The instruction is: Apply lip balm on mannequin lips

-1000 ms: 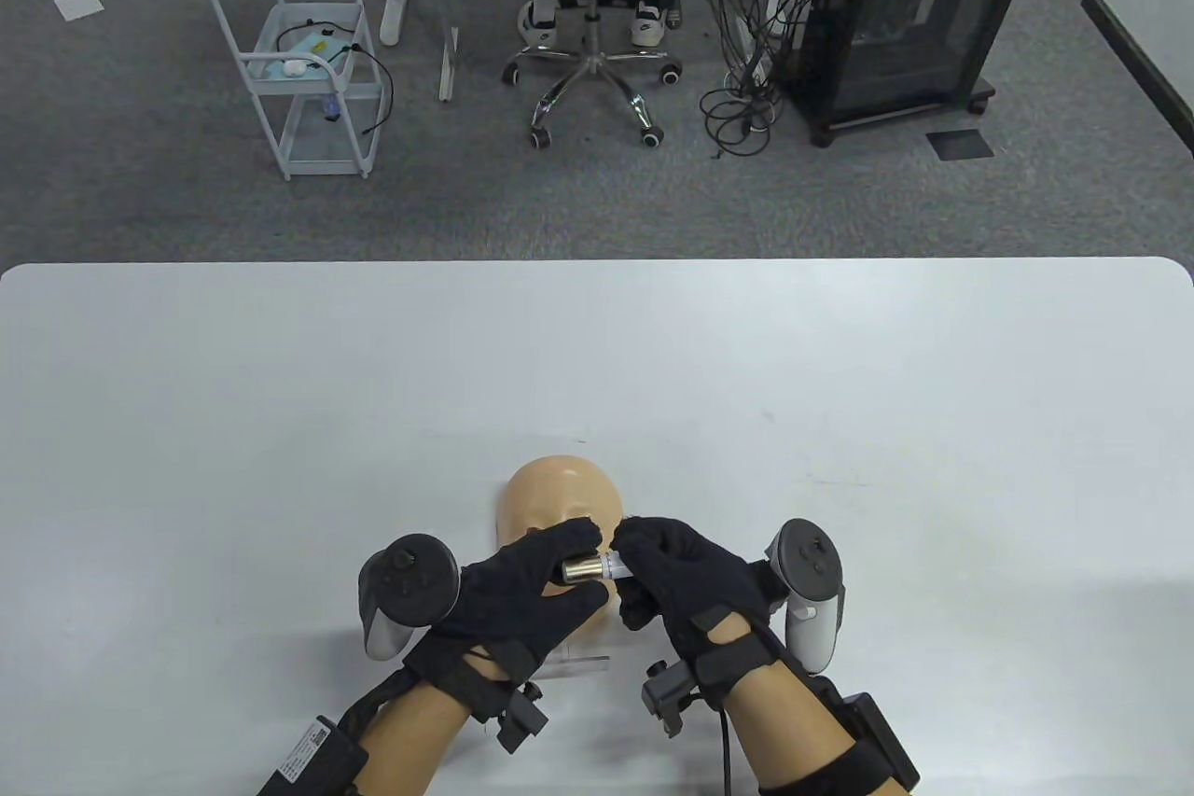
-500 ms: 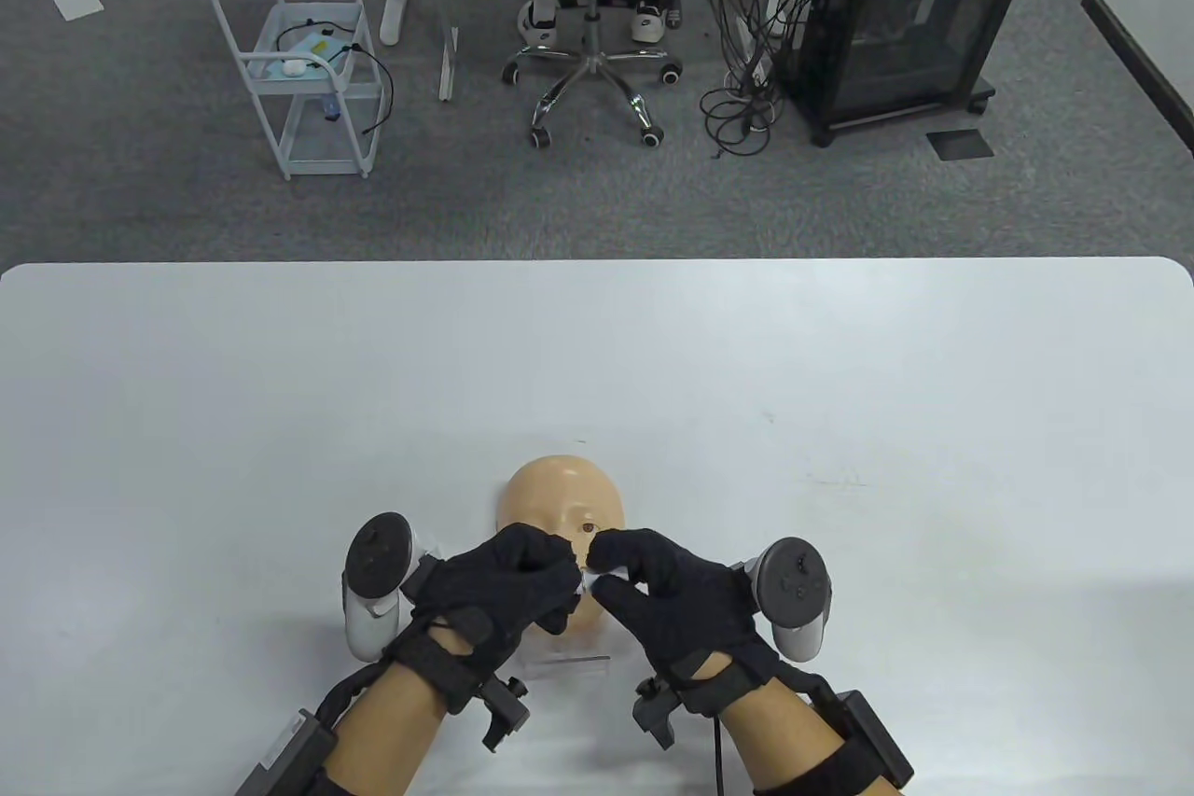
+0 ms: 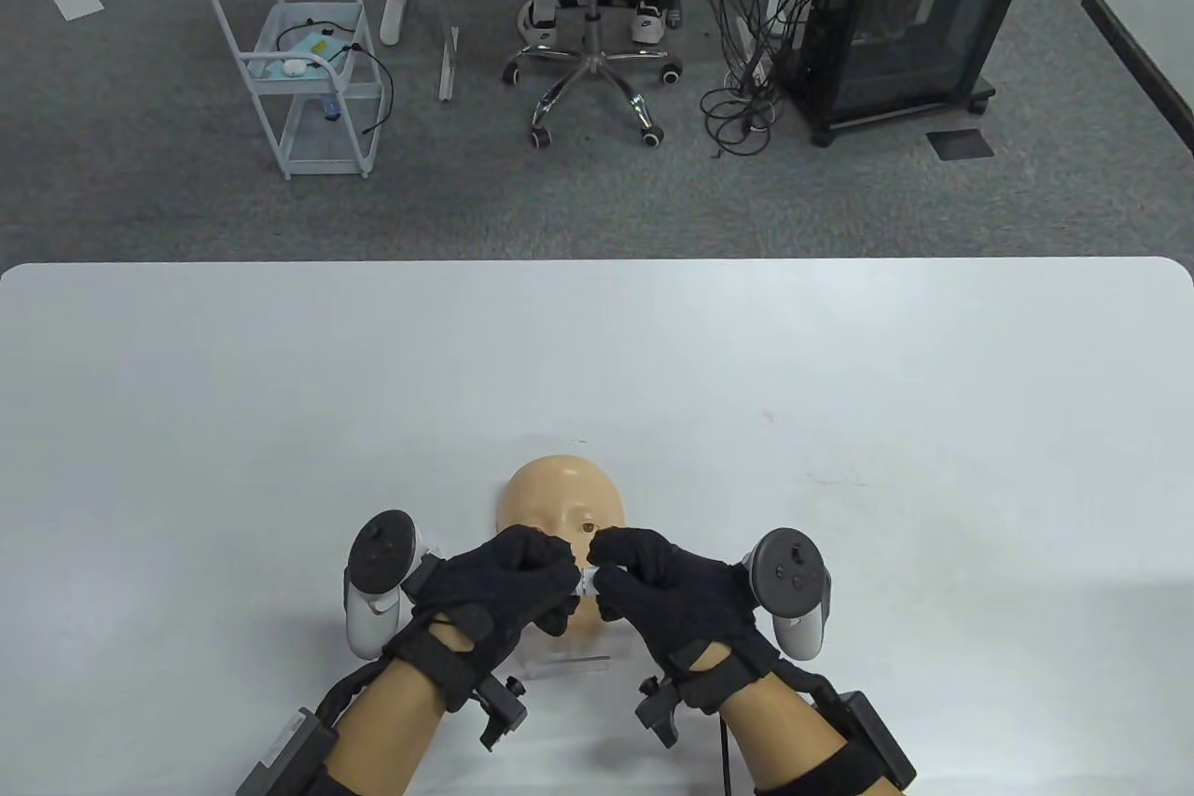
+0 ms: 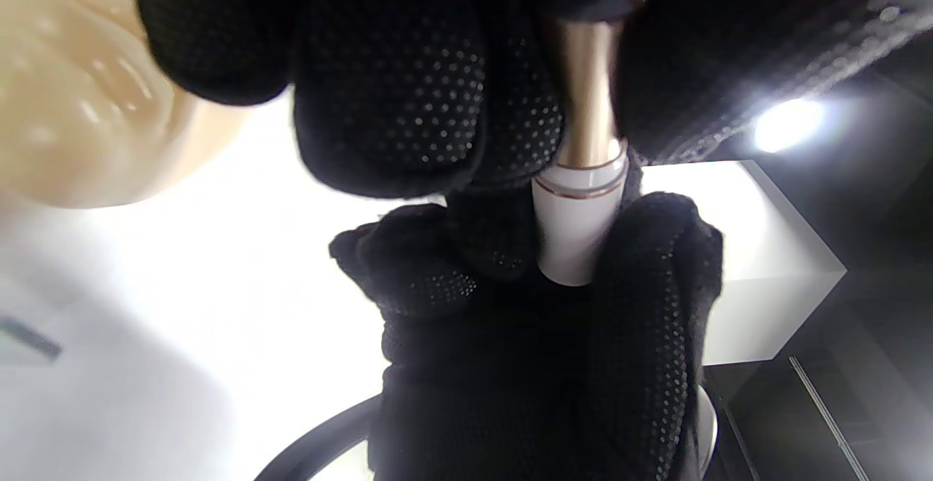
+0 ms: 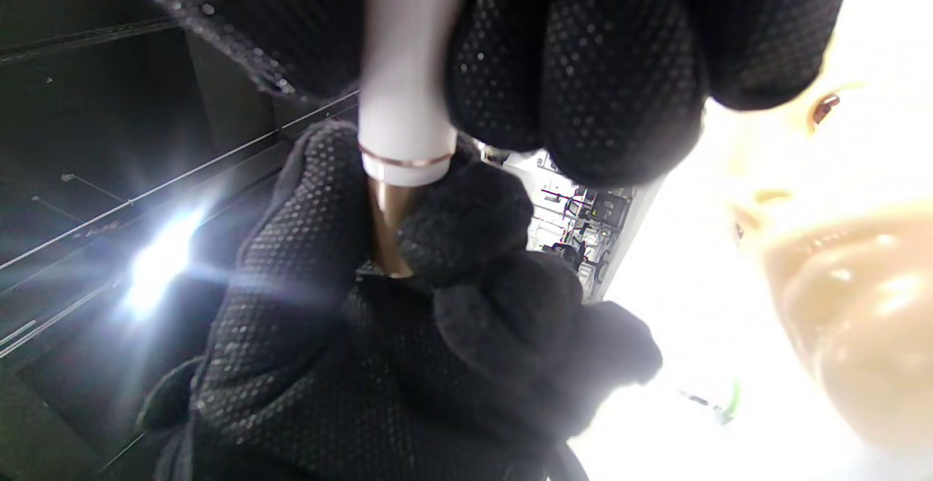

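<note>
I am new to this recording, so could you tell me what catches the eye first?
Both gloved hands meet at the table's near edge, the left hand gripping the gold end and the right hand the white end of a lip balm tube. Just behind them sits a bald mannequin head.

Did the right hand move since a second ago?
Yes. The right hand slid slightly left, closing on the left hand, judged against the mannequin head.

Lip balm tube point(image 3: 585, 581) sits between left hand point(image 3: 499, 586) and right hand point(image 3: 667, 591), above the mannequin head point(image 3: 560, 497) on the table point(image 3: 839, 385).
</note>
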`<state>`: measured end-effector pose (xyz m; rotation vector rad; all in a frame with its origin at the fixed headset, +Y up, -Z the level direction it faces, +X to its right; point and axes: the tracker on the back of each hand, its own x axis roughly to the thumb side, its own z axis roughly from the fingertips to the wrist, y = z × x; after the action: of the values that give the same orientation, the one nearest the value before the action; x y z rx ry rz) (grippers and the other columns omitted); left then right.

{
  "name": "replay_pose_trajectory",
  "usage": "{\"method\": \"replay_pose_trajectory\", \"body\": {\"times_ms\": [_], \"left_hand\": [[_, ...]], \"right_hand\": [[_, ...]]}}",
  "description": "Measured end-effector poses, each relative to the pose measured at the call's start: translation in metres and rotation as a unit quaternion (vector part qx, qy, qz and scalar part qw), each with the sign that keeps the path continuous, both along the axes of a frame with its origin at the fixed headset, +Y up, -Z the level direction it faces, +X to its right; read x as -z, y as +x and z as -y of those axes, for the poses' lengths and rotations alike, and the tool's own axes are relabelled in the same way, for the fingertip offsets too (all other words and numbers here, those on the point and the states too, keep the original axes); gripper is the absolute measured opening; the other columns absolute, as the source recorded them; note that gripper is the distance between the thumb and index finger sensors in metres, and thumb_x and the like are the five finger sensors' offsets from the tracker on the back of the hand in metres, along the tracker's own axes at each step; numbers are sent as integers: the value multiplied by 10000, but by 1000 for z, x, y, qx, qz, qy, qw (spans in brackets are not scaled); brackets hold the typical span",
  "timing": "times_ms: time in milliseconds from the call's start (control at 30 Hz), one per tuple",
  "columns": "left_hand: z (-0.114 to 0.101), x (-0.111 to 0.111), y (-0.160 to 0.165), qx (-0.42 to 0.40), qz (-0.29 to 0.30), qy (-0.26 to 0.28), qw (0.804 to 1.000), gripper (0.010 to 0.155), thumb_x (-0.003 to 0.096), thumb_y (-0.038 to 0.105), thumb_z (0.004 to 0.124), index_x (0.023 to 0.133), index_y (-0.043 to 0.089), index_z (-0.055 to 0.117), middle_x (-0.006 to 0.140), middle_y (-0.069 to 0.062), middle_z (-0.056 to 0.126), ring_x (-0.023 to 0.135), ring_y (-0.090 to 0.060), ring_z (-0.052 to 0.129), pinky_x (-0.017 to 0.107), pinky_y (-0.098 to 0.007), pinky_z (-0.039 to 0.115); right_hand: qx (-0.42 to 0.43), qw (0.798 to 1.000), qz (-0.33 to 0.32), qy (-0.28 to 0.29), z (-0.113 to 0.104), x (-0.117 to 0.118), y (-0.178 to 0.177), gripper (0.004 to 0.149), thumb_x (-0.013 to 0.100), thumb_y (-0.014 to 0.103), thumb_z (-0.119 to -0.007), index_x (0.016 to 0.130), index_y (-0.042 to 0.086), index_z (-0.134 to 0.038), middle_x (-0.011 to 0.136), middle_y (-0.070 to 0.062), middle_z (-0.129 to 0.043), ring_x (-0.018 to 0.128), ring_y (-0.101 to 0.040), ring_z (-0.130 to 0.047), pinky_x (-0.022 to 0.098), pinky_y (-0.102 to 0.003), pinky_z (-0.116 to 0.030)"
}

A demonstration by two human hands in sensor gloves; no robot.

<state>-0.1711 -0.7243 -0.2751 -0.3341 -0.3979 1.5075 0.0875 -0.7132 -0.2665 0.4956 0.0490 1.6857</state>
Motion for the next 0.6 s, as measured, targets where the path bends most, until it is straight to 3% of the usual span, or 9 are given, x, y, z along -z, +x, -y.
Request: {"method": "replay_pose_trajectory", "body": {"times_ms": [100, 167, 233, 300, 400, 467, 533, 600], "left_hand": [[1, 1, -1, -11, -1, 0, 1000, 478, 552, 475, 965, 850, 137, 810, 690, -105, 1029, 411, -279, 1083, 454, -547, 850], [-6, 1, -9, -20, -4, 13, 1000, 557, 571, 538, 912, 910, 116, 781, 760, -136, 988, 500, -338, 1050, 492, -585, 796], [-19, 3, -25, 0, -32, 64, 997, 661, 581, 602, 869, 991, 111, 704, 886, -196, 887, 636, -414, 975, 544, -625, 723], [-37, 4, -50, 63, -86, 147, 983, 671, 584, 611, 856, 1008, 118, 690, 933, -209, 841, 682, -432, 940, 556, -628, 707], [-56, 3, -83, 201, -167, 201, 944, 647, 578, 593, 871, 1001, 128, 719, 928, -207, 853, 672, -430, 946, 553, -628, 712], [-58, 4, -97, 324, -184, 184, 910, 647, 569, 582, 894, 1006, 133, 732, 937, -214, 850, 678, -440, 941, 559, -635, 706], [-47, 12, -105, 486, -141, 109, 856, 712, 569, 605, 894, 1060, 145, 661, 947, -201, 836, 679, -419, 935, 567, -625, 706], [-29, 21, -106, 540, -90, 35, 836, 810, 582, 625, 884, 1125, 158, 507, 994, -194, 756, 712, -404, 889, 597, -618, 674]], "right_hand": [[13, 1000, 5, 0, 1, 1, 1, 536, 495, 477, -908, 916, 166, -792, 711, -79, -1000, 519, -293, -1044, 495, -517, -849], [37, 999, 9, -14, 2, 2, 3, 535, 495, 476, -908, 915, 165, -792, 710, -79, -1000, 518, -292, -1044, 495, -516, -849], [50, 998, 12, -25, 3, 3, 6, 532, 495, 477, -909, 912, 166, -795, 706, -79, -1000, 517, -291, -1043, 496, -515, -848], [57, 998, 21, -31, 5, 5, 10, 532, 496, 477, -908, 912, 166, -794, 706, -78, -1000, 515, -290, -1043, 496, -516, -847], [66, 996, 30, -45, 7, 8, 14, 531, 496, 477, -908, 912, 166, -794, 704, -78, -999, 516, -291, -1040, 497, -516, -844], [79, 995, 29, -60, 10, 9, 16, 530, 497, 478, -906, 913, 170, -793, 707, -78, -995, 517, -289, -1039, 497, -515, -844], [93, 993, 27, -72, 12, 11, 17, 531, 499, 475, -906, 915, 166, -790, 707, -82, -993, 517, -293, -1036, 498, -518, -840], [79, 994, 32, -61, 11, 12, 19, 530, 500, 475, -904, 915, 165, -791, 708, -83, -992, 517, -294, -1034, 499, -519, -838]]}}
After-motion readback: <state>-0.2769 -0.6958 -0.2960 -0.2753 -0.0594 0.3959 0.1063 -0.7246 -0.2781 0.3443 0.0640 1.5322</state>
